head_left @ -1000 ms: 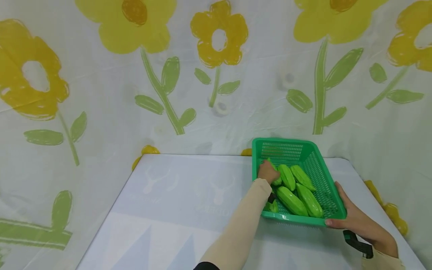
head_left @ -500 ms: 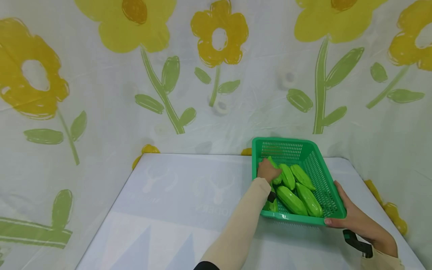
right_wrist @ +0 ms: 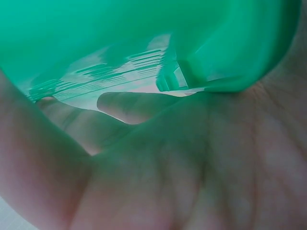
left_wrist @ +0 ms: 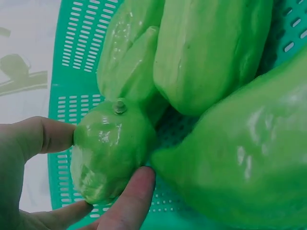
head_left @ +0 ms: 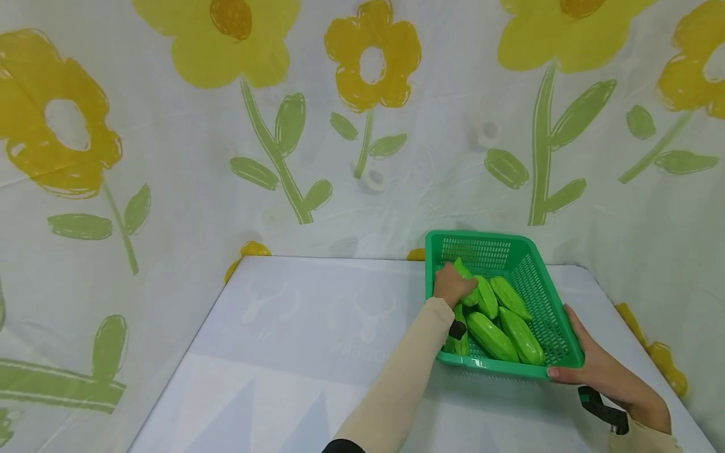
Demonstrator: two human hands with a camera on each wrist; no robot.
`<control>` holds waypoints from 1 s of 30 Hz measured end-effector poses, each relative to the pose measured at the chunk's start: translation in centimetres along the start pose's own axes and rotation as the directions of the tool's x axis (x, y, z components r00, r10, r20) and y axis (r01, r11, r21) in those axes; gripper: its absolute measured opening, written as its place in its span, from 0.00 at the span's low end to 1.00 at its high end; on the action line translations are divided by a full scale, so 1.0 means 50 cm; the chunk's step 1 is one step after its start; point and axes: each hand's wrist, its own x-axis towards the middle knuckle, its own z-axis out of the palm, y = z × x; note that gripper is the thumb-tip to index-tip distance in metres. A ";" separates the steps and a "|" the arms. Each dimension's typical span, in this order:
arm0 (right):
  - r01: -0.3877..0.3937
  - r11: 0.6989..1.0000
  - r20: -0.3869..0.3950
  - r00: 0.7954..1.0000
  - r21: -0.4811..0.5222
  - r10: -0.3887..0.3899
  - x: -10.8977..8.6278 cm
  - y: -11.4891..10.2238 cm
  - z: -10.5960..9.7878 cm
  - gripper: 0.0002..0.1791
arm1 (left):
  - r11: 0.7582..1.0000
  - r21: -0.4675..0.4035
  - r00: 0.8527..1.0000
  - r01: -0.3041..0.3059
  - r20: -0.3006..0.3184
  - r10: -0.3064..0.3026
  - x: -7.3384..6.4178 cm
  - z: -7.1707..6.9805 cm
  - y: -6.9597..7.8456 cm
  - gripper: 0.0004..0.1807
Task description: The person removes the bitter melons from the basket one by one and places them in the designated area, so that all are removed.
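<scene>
A green plastic basket holds several glossy green gourds. My left hand reaches into its left side and grips one green gourd by the end. In the left wrist view the thumb lies on one side of that gourd and the fingers on the other, with its small stem showing. Another gourd lies partly hidden under my left wrist. My right hand holds the basket's near right corner, thumb on the front rim. In the right wrist view its fingers reach under the basket.
The basket stands at the right part of a white table, near its far edge. Behind hangs a pale curtain printed with yellow flowers. A black wrist mount sits below my right hand.
My left hand has shifted slightly right with the gourd, whose far end now sticks up more above the hand. My right hand and the basket stay as they were.
</scene>
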 end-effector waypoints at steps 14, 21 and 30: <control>0.006 0.995 -0.004 1.000 -0.100 -0.006 0.001 0.009 -0.005 0.66 | 0.974 -0.223 0.999 -0.028 0.029 0.035 -0.014 -0.032 0.015 0.32; 0.008 1.000 0.005 1.000 -0.012 -0.008 0.001 0.009 0.000 0.66 | 0.937 -0.350 0.998 -0.017 0.055 0.039 -0.034 -0.056 0.029 0.35; -0.003 1.000 0.005 1.000 0.021 0.002 -0.002 -0.001 0.001 0.67 | 0.880 -0.475 0.988 -0.004 0.134 0.077 -0.025 -0.088 0.019 0.37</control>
